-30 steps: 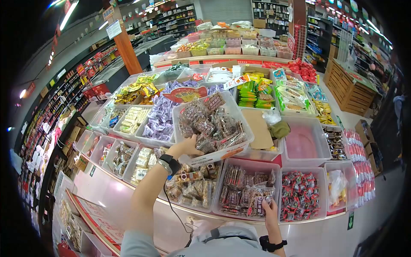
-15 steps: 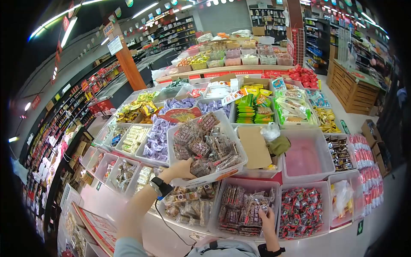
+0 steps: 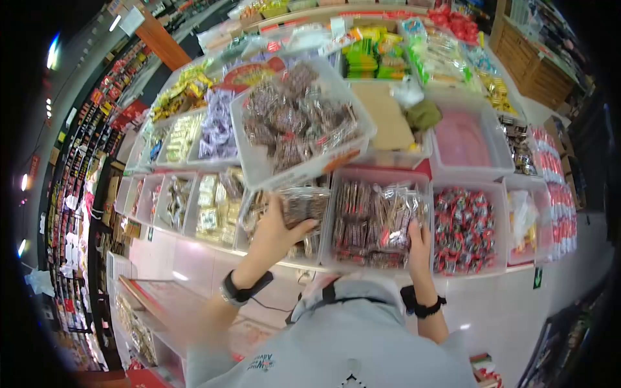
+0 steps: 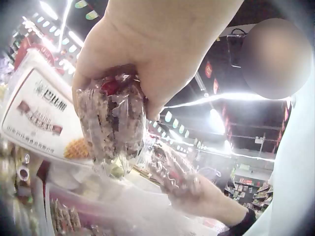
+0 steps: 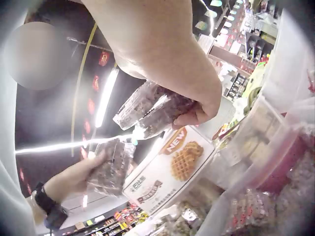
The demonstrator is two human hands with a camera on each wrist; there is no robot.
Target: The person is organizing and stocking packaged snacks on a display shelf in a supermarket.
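My left hand (image 3: 275,236) grips brown grain snacks in clear wrappers (image 3: 305,202), above a bin of mixed packets in the front row. In the left wrist view the hand curls round the wrapped snacks (image 4: 115,120) from above. My right hand (image 3: 420,249) holds similar wrapped snacks (image 3: 396,226) over the bin (image 3: 381,264) of neatly stacked brown packets. The right wrist view shows these snacks (image 5: 155,110) between its fingers and thumb. Just beyond my left hand, a white plastic box (image 3: 249,168) piled with brown snacks sits tilted across other bins.
Right of the stacked bin is a bin of small red-and-black wrapped pieces (image 3: 464,229). Behind it stands a bin with a pink bottom (image 3: 462,139). A cardboard sheet (image 3: 381,116) and a green cloth (image 3: 424,115) lie near the tilted box.
My left hand has left the tilted box and come down toward me with wrapped snacks in it. My right hand keeps its packets over the same bin. The head view has tipped downward.
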